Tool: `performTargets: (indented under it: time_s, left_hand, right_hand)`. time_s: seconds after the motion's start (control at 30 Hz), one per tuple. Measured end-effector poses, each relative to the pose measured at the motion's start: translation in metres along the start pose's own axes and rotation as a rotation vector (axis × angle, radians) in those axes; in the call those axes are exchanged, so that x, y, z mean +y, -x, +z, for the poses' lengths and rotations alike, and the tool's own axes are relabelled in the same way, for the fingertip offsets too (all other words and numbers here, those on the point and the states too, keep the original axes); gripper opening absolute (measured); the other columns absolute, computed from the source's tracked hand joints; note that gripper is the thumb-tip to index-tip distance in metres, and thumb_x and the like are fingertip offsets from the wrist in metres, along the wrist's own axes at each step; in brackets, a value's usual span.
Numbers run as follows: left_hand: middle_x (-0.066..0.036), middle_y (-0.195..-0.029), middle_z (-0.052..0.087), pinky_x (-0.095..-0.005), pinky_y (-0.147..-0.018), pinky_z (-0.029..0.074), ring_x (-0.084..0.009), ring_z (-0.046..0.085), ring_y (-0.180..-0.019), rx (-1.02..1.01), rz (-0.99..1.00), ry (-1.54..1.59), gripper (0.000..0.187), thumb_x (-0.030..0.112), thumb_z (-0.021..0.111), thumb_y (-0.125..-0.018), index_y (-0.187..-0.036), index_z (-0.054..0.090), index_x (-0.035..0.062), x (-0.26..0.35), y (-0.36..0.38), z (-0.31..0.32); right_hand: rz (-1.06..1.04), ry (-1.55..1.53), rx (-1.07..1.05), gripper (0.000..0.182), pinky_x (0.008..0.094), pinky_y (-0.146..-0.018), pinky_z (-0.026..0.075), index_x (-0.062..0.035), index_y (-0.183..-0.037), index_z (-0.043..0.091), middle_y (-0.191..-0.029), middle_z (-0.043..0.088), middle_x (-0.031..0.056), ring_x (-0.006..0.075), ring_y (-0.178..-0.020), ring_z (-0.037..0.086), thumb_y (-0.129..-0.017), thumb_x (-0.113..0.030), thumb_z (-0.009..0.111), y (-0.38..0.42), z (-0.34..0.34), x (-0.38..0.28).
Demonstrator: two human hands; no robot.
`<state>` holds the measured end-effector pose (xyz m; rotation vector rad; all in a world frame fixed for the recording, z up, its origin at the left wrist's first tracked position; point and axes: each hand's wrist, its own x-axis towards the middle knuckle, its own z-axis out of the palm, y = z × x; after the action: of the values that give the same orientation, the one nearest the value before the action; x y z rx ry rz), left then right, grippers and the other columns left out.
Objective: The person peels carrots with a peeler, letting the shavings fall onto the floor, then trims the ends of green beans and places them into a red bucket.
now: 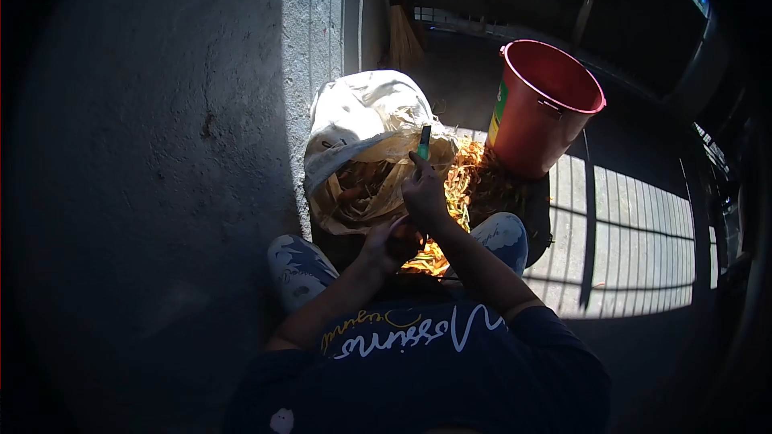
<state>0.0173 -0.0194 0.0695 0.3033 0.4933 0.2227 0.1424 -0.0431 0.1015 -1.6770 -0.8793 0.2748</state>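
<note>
My right hand (425, 190) is closed around a green-handled cutter (423, 147), its short dark end pointing away from me. My left hand (381, 247) sits lower and nearer my body, wrapped around a rounded reddish-brown thing (408, 241) whose kind the shade hides. Just beyond both hands, a white woven sack (371, 100) leans with its mouth toward me. Inside lie long brownish pieces (358, 185), partly in shadow. Orange and yellow peelings (461, 181) lie heaped beside the sack and also show between my legs.
A red bucket (531, 124) stands at the far right of the peelings. On the left rises a rough grey wall (209, 120). A straw broom (404, 36) leans behind the sack. Barred shadows cross the sunlit floor (635, 233) at right. My knees flank the work.
</note>
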Motion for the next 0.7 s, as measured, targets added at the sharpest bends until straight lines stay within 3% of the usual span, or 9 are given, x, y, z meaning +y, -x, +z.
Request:
performTargets:
  time_s: [0.03, 0.07, 0.17, 0.27, 0.33, 0.5, 0.53, 0.6, 0.7]
  left_hand:
    - [-0.01, -0.083, 0.057, -0.0313, -0.051, 0.053, -0.0174, 0.059, -0.063, -0.165, -0.041, -0.003, 0.03, 0.023, 0.031, -0.091, -0.103, 0.047, 0.0008, 0.001, 0.003, -0.004]
    - [-0.01, -0.083, 0.057, -0.0313, -0.051, 0.053, -0.0174, 0.059, -0.063, -0.166, -0.039, -0.005, 0.03, 0.023, 0.031, -0.091, -0.103, 0.047, 0.0008, 0.0, 0.007, -0.007]
    - [-0.011, -0.085, 0.057, -0.0289, -0.051, 0.053, -0.0167, 0.059, -0.064, -0.004, -0.102, -0.205, 0.034, 0.027, 0.03, -0.093, -0.108, 0.045, 0.0002, -0.005, 0.029, -0.006]
    - [-0.011, -0.087, 0.057, -0.0276, -0.05, 0.053, -0.0159, 0.059, -0.063, 0.053, -0.06, -0.263, 0.039, 0.031, 0.029, -0.093, -0.112, 0.042, -0.0006, 0.003, 0.045, 0.01]
    - [-0.012, -0.09, 0.057, -0.0284, -0.053, 0.053, -0.0172, 0.06, -0.066, -0.045, -0.024, -0.189, 0.04, 0.032, 0.029, -0.093, -0.113, 0.041, -0.0005, 0.01, 0.037, -0.002]
    - [-0.013, -0.093, 0.057, -0.0281, -0.061, 0.053, -0.017, 0.06, -0.072, 0.035, -0.02, -0.096, 0.039, 0.031, 0.028, -0.094, -0.112, 0.043, 0.0002, 0.004, 0.021, 0.005]
    - [-0.013, -0.094, 0.057, -0.0277, -0.064, 0.052, -0.0167, 0.06, -0.074, 0.088, 0.005, -0.137, 0.038, 0.03, 0.029, -0.094, -0.112, 0.044, 0.0004, 0.003, 0.019, 0.011]
    - [-0.012, -0.094, 0.057, -0.0282, -0.066, 0.052, -0.0163, 0.059, -0.075, 0.032, 0.038, -0.22, 0.037, 0.029, 0.029, -0.094, -0.112, 0.044, 0.0004, 0.001, 0.016, 0.007]
    - [-0.011, -0.093, 0.057, -0.0288, -0.067, 0.051, -0.0156, 0.059, -0.075, -0.023, 0.065, -0.354, 0.036, 0.027, 0.03, -0.093, -0.112, 0.044, 0.0002, 0.0, 0.029, 0.013]
  right_hand:
    - [0.052, -0.034, 0.015, 0.049, 0.0266, -0.057, 0.041, 0.0012, -0.119, 0.047, -0.068, 0.048, 0.0072, 0.0143, -0.058, 0.046, -0.071, -0.007, 0.049, -0.007, -0.003, 0.006]
    - [0.101, -0.069, 0.031, 0.048, 0.0281, -0.058, 0.042, 0.0018, -0.117, 0.048, -0.068, 0.051, 0.0092, 0.017, -0.059, 0.05, -0.07, -0.007, 0.049, -0.017, -0.006, 0.013]
    - [0.01, 0.214, 0.231, 0.047, 0.0373, -0.068, 0.046, 0.0031, -0.114, 0.049, -0.085, 0.059, 0.0242, 0.0336, -0.076, 0.059, -0.069, -0.011, 0.048, -0.06, -0.025, 0.068]
    - [0.207, 0.322, 0.247, 0.048, 0.0369, -0.07, 0.047, 0.0019, -0.115, 0.049, -0.086, 0.06, 0.0239, 0.0327, -0.079, 0.06, -0.069, -0.013, 0.05, -0.07, -0.044, 0.097]
    - [0.258, 0.286, 0.255, 0.048, 0.0367, -0.07, 0.047, 0.0016, -0.115, 0.049, -0.087, 0.06, 0.0238, 0.0327, -0.081, 0.06, -0.07, -0.013, 0.05, -0.069, -0.045, 0.086]
    - [0.108, -0.031, 0.175, 0.048, 0.0283, -0.058, 0.042, -0.0011, -0.117, 0.049, -0.072, 0.055, 0.0091, 0.0149, -0.059, 0.05, -0.07, -0.012, 0.052, -0.035, -0.026, 0.029]
    - [0.108, -0.031, 0.18, 0.048, 0.0283, -0.058, 0.042, -0.0011, -0.117, 0.049, -0.072, 0.055, 0.0091, 0.0149, -0.059, 0.05, -0.07, -0.012, 0.052, -0.03, -0.022, 0.021]
    - [0.072, 0.001, 0.113, 0.047, 0.0329, -0.07, 0.045, 0.002, -0.117, 0.048, -0.088, 0.057, 0.022, 0.0263, -0.078, 0.058, -0.071, -0.01, 0.049, -0.023, -0.018, 0.008]
    - [0.087, 0.014, 0.075, 0.047, 0.0323, -0.076, 0.045, 0.0019, -0.116, 0.048, -0.092, 0.057, 0.0244, 0.0279, -0.085, 0.058, -0.07, -0.01, 0.049, -0.025, -0.017, 0.019]
